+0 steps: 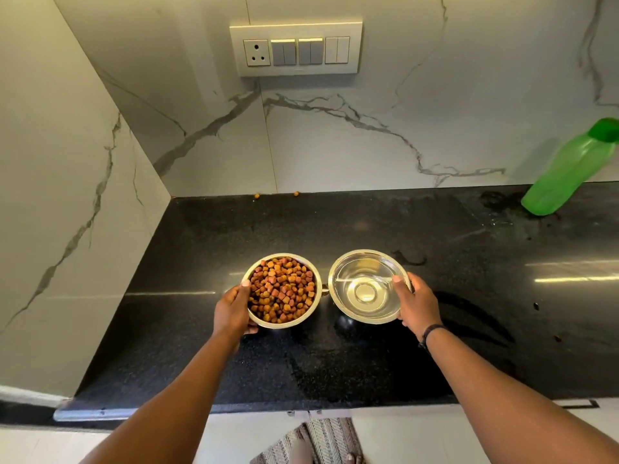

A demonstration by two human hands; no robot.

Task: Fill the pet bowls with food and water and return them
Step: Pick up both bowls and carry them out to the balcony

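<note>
Two steel pet bowls are side by side over the black countertop (351,370). The left bowl (268,324) is heaped with brown kibble (283,289). My left hand (232,311) grips its left rim, thumb on the edge and fingers under it. The right bowl (348,259) holds clear water and tilts slightly. My right hand (417,304) grips its right rim with the thumb over the edge. I cannot tell whether the bowls rest on the counter or are just lifted.
A green plastic bottle (566,172) with a green cap stands at the far right by the marble wall. Water spots lie near it. Stray kibble pieces (296,193) lie at the back edge. A switch panel (296,47) is on the wall. A mat (318,440) lies on the floor below.
</note>
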